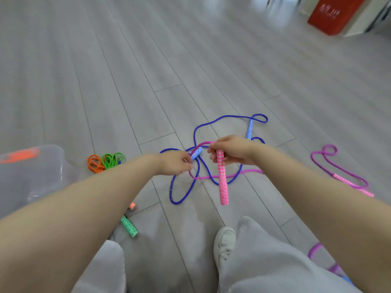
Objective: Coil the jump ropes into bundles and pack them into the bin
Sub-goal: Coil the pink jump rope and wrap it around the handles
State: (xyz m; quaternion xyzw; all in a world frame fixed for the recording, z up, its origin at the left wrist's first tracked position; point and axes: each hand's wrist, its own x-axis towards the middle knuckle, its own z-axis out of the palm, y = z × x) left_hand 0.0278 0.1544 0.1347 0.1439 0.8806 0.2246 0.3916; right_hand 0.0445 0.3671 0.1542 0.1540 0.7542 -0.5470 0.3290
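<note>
Grey wooden floor [148, 70] planks fill the room, and a red box [330, 13] stands far at the back. On the floor lies a tangled blue jump rope [195, 134] with patterned handles. The right hand [232, 150] grips the top of a pink patterned handle [223, 182], which hangs down above the blue rope. The left hand [176, 162] pinches the thin pink cord [211, 177] of the same rope. Coiled orange and green ropes [104, 161] rest beside a clear plastic bin [31, 174] at the left. A purple rope [338, 166] lies at the right, apart from the others.
</note>
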